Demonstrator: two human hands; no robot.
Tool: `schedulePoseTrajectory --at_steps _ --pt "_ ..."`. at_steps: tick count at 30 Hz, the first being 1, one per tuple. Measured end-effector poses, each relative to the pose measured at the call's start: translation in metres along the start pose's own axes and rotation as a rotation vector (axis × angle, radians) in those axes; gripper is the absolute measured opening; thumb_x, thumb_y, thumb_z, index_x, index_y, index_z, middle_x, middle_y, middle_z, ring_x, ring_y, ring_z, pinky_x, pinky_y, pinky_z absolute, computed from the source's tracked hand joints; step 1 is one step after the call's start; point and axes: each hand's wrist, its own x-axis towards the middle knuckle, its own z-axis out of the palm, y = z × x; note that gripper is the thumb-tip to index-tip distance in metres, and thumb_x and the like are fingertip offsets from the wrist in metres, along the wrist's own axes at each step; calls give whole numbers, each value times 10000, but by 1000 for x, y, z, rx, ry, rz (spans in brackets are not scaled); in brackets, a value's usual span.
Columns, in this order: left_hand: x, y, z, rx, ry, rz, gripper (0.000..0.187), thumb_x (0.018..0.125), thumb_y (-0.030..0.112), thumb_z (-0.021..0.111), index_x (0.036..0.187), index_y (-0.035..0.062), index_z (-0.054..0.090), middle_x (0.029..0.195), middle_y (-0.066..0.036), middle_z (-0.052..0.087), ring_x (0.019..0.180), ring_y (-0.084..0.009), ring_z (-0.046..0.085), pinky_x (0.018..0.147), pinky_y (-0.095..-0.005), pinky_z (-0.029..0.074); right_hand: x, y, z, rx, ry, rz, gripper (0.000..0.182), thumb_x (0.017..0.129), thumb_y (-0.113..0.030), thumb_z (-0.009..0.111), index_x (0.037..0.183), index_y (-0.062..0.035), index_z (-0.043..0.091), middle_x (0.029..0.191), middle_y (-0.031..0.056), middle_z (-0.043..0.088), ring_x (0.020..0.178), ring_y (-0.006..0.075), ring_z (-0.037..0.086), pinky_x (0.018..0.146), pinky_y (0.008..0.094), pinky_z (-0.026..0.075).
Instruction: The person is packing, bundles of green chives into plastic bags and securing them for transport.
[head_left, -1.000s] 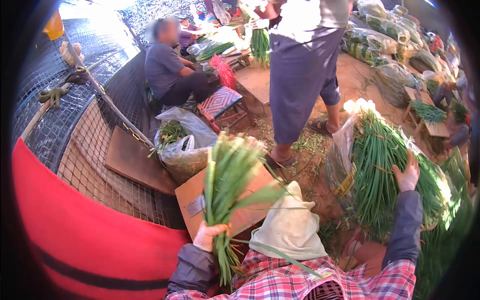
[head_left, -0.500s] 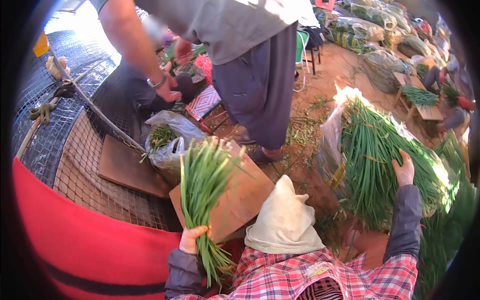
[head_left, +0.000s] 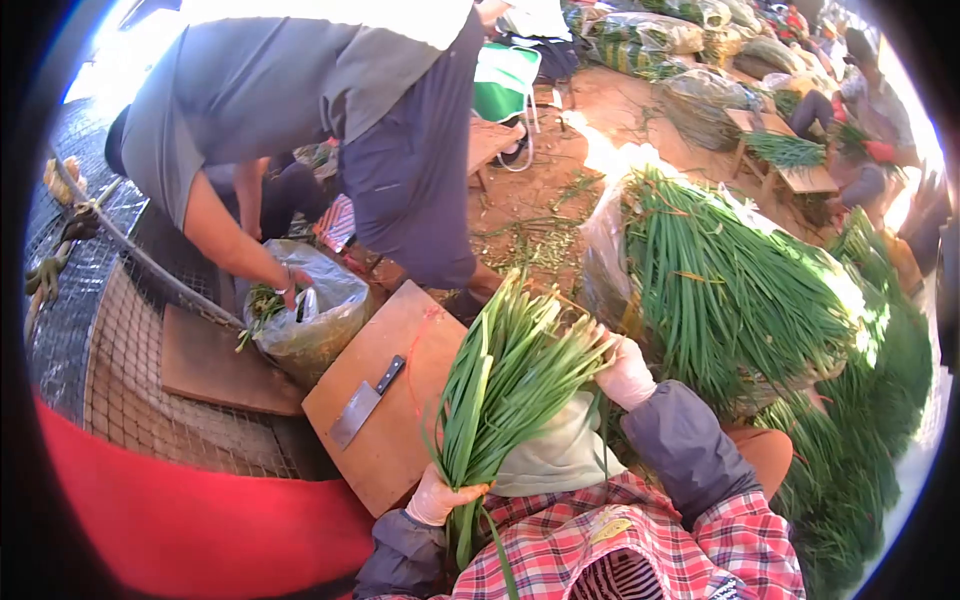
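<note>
My left hand (head_left: 440,497), in a thin pale glove, is closed around the lower part of a bunch of garlic chives (head_left: 495,395). The bunch fans upward in front of my chest. At its upper right, my right hand (head_left: 626,372), also gloved, has its fingers closed on the stalk ends. A cleaver (head_left: 360,408) with a black handle lies on the wooden board (head_left: 355,345) to the left of the bunch. To the right, a large heap of garlic chives (head_left: 725,280) spills from a clear plastic bag (head_left: 607,265).
A person in a grey shirt (head_left: 260,85) bends over a plastic bag of greens (head_left: 325,325) at left. Red cloth (head_left: 200,530) borders the lower left. More greens (head_left: 845,450) lie at right. Filled sacks (head_left: 650,35) and a low bench (head_left: 805,178) stand farther back.
My right hand has left the large heap and come to the upper end of the bunch. The bunch has moved right, uncovering the cleaver. The other person has bent down to the bag.
</note>
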Motion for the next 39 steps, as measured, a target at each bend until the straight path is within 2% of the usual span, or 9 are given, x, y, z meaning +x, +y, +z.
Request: schedulePoseTrajectory --at_steps 2,7,14,24,26,28,32,37,39 --pt "4 -4 -1 -13 -9 16 299 685 9 692 968 -18 601 824 -100 637 676 -173 611 600 -297 508 -18 -23 3 -916 75 -136 178 852 -109 551 982 0 601 839 63 643 791 178 600 758 330 472" --pt "4 -14 -25 89 -57 -44 288 690 6 673 969 -19 611 849 -105 651 735 -168 615 673 -296 506 3 -93 -80 -670 447 120 242 855 -218 572 987 -18 612 723 81 617 690 218 594 639 308 483" --pt "22 -15 -20 360 -94 2 388 697 58 679 1065 -18 584 958 -88 649 878 -142 597 789 -306 483 4 -56 3 -1764 -439 -485 540 625 -278 772 1087 -55 605 1091 170 582 1062 345 518 920 399 400" --pt "22 -18 -29 566 -106 -43 534 686 98 710 1164 21 485 1072 -58 604 972 -137 557 856 -279 439 15 -1 -27 -2211 -252 -115 165 800 -257 574 837 -111 642 728 139 631 708 332 624 637 414 488" --pt "19 -20 -28 460 -99 -15 495 693 77 708 1142 15 509 1063 -55 611 959 -135 563 845 -287 448 8 -18 -40 -1393 133 -337 137 807 -202 573 796 -67 597 708 162 613 708 331 610 617 386 481" --pt "17 -28 -32 331 -65 -13 437 698 47 702 1101 6 540 1031 -59 622 923 -134 576 819 -291 464 17 -42 -90 -1896 319 -377 118 799 -159 587 761 -48 583 690 158 599 691 344 603 588 433 470" --pt "20 -48 -47 280 -71 -5 358 695 -6 696 1034 -11 583 973 -71 638 859 -137 594 772 -294 492 -2 -59 -139 -2417 -122 792 282 735 -283 620 946 -98 642 801 148 646 809 342 617 703 450 484" --pt "25 -49 -40 213 -60 -5 401 674 -24 700 1044 -10 544 915 -63 643 828 -142 603 736 -288 498 -14 -73 -65 -1191 -102 172 610 782 -313 665 1253 22 473 1017 157 646 938 201 611 849 288 458" --pt "27 -49 -43 290 -74 5 389 671 -15 703 1031 -7 554 917 -63 645 829 -138 603 731 -287 497 -12 -56 -35 -1368 -282 191 517 787 -266 662 1204 7 524 923 127 662 859 193 616 795 293 468"
